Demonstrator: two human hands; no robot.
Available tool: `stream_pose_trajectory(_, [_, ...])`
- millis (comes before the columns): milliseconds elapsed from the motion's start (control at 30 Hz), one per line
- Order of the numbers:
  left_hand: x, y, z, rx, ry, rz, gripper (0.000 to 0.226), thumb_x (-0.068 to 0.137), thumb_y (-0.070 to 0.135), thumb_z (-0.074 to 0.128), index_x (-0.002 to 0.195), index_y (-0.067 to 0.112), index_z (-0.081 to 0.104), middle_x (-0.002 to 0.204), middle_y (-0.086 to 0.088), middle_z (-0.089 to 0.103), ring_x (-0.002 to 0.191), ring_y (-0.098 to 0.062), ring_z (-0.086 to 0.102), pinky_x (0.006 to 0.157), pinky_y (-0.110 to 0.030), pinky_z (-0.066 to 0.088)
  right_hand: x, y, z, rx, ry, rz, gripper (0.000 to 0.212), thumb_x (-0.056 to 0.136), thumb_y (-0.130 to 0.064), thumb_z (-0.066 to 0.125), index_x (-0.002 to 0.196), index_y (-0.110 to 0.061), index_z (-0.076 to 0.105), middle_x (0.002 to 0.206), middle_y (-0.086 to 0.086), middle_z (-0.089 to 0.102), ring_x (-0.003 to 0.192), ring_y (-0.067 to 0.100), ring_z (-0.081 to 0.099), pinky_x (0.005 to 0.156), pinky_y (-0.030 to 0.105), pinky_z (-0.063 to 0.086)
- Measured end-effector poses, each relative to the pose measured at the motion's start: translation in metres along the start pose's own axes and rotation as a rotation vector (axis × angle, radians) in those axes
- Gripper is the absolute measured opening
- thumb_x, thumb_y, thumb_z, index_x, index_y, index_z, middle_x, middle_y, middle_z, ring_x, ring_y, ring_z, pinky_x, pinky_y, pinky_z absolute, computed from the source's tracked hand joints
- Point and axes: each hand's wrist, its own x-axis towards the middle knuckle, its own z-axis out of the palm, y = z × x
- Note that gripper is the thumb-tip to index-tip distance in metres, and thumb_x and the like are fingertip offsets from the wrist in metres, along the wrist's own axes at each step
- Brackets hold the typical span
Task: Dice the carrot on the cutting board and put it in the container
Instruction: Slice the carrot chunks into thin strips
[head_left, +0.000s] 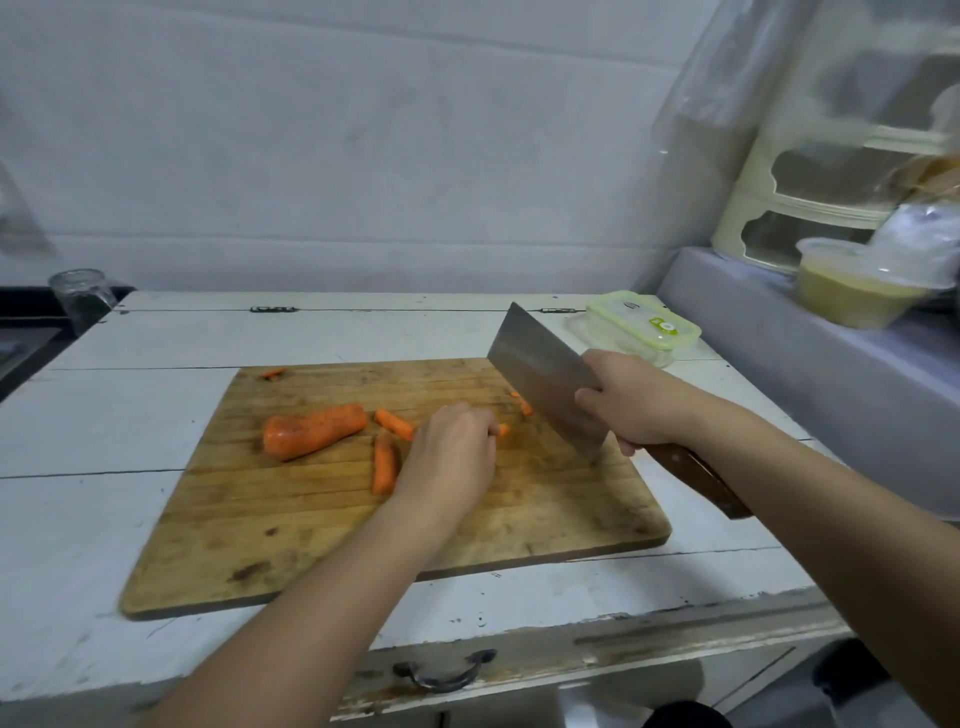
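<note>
The left hand (451, 452) at frame centre curls over a carrot strip (503, 430), pinning it to the cutting board (322, 525). Just right, the right hand (631, 402) grips a cleaver (540, 371), raised. The carrot (311, 430) lies left of both; the lidded container (641, 328) sits upper right on the surface (104, 415).

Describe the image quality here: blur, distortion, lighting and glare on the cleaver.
Head view: wide-angle lens bows the table edges and wall lines; the shelf at upper right is smeared and soft, while the cutting board, carrot and both hands stay fairly sharp; light is dim, flat and bluish with faint shadows; the cleaver blade shows a dull sheen, no hard glare.
</note>
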Motion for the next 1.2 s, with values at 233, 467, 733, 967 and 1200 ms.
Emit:
stream_pose_trajectory(233, [0.0,-0.003,0.006,0.002,0.007,0.036,0.019,0.101,0.02,0.057,0.109,0.018,0.074,0.11,0.0,0.067,0.109,-0.02,0.057,0.093,-0.032,0.048,-0.003,0.001,-0.027,0.183,0.087,0.046,0.007,0.098,-0.016,0.044,0.094,-0.016,0.05,0.046,0.01,0.058,0.036,0.02,0.051,0.045,0.026,0.041])
stream_pose_trajectory(467, [-0.002,-0.003,0.004,0.012,0.018,0.036,0.019,0.101,0.019,0.056,0.104,0.017,0.074,0.105,-0.001,0.067,0.106,-0.021,0.057,0.091,-0.035,0.049,-0.007,-0.009,-0.012,0.059,0.022,0.023,0.015,0.102,-0.017,0.043,0.087,-0.019,0.043,0.047,0.004,0.056,0.034,0.017,0.055,0.046,0.027,0.041])
stream_pose_trajectory(733, [-0.002,0.002,-0.001,-0.007,0.024,-0.004,0.017,0.102,0.021,0.058,0.108,0.018,0.073,0.106,0.001,0.066,0.104,-0.017,0.057,0.091,-0.032,0.051,-0.017,-0.03,0.008,-0.176,-0.044,-0.015,0.007,0.104,-0.024,0.041,0.11,-0.021,0.044,0.094,0.006,0.06,0.048,0.017,0.067,0.054,0.035,0.056])
stream_pose_trajectory(967, [0.002,-0.002,0.001,0.007,-0.015,0.0,0.015,0.1,0.014,0.058,0.098,0.017,0.072,0.096,0.002,0.06,0.097,-0.019,0.055,0.083,-0.03,0.046,-0.012,-0.041,0.018,-0.252,-0.063,0.009,0.019,0.099,-0.008,0.049,0.111,-0.02,0.042,0.089,0.003,0.055,0.059,0.019,0.063,0.047,0.031,0.049])
stream_pose_trajectory(1200, [-0.002,-0.012,0.003,0.001,-0.071,0.037,0.026,0.1,0.011,0.055,0.112,0.019,0.077,0.109,-0.001,0.066,0.107,-0.022,0.054,0.093,-0.034,0.047,0.017,-0.038,0.015,-0.152,-0.032,0.011,0.008,0.099,-0.011,0.044,0.105,-0.014,0.048,0.087,0.013,0.066,0.048,0.025,0.069,0.06,0.04,0.061])
